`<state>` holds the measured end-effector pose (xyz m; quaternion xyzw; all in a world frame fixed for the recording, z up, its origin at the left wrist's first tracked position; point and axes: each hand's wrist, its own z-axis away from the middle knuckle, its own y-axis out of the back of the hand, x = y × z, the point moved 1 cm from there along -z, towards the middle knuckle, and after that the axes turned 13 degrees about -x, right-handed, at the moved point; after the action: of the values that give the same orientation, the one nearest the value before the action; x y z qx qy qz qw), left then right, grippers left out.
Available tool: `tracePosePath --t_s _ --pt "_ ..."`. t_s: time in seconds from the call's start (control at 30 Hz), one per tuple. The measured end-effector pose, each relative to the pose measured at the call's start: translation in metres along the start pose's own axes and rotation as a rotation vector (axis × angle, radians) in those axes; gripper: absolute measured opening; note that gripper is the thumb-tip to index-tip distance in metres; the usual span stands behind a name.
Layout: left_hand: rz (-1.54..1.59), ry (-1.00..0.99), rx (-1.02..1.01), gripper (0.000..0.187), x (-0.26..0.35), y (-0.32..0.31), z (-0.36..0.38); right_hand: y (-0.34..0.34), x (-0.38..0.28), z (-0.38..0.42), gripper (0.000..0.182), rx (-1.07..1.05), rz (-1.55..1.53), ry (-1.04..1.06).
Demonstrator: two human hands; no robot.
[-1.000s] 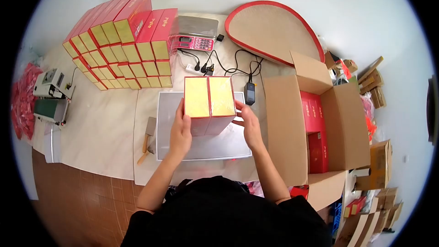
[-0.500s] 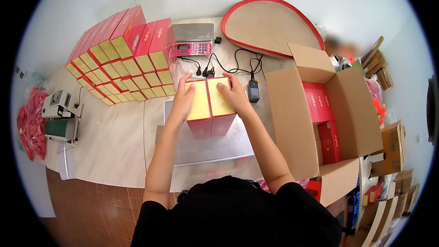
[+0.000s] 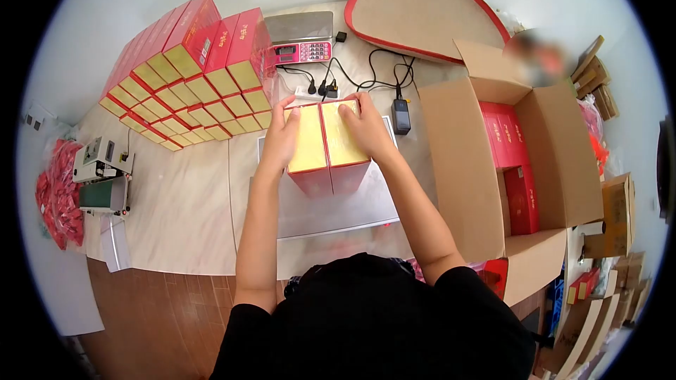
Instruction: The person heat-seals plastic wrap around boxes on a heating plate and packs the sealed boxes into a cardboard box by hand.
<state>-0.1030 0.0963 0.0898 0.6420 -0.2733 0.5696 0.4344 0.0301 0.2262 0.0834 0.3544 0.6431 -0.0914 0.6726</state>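
Two red gift boxes with gold ends stand side by side on a flat silver panel (image 3: 327,219), the left box (image 3: 308,146) against the right box (image 3: 345,144). My left hand (image 3: 282,141) is pressed to the outer side of the left box, its thumb along the gold top edge. On the opposite side, my right hand (image 3: 368,129) grips the right box, thumb resting on its gold face. Together the hands clamp the pair; most of the fingers are hidden behind the boxes.
Stacked red-and-gold boxes (image 3: 184,53) rise at the back left. An open carton (image 3: 465,183) with red boxes inside stands on the right. Behind are a scale (image 3: 303,51), cables, a black adapter (image 3: 401,115) and a red-rimmed tray (image 3: 422,17). A small machine (image 3: 104,176) sits far left.
The camera view has shifted, so the back of the table appears higher and the carton further right. Both hands keep hold of the two boxes, almost unmoved over the panel.
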Motion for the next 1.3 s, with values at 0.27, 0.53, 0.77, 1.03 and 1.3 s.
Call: tracePosePath --t_s 0.27,0.53,0.77,1.03,1.3 --pt "0.032 -0.003 0.014 0.035 0.003 -0.002 0.0 -0.001 0.001 -0.001 0.032 0.024 -0.114 -0.008" --pt "0.077 0.032 -0.01 0.034 0.006 -0.004 -0.001 -0.001 0.005 -0.002 0.033 0.039 -0.086 -0.015" --pt "0.08 -0.017 0.0 0.035 -0.003 -0.002 -0.005 0.0 0.002 -0.001 0.034 0.017 -0.145 -0.02" --pt "0.144 -0.026 -0.018 0.035 -0.004 -0.001 -0.005 0.001 -0.001 -0.001 0.033 0.006 -0.134 -0.031" --pt "0.758 0.098 0.022 0.047 -0.035 -0.005 -0.012 -0.005 0.033 0.001 0.052 -0.021 -0.621 -0.136"
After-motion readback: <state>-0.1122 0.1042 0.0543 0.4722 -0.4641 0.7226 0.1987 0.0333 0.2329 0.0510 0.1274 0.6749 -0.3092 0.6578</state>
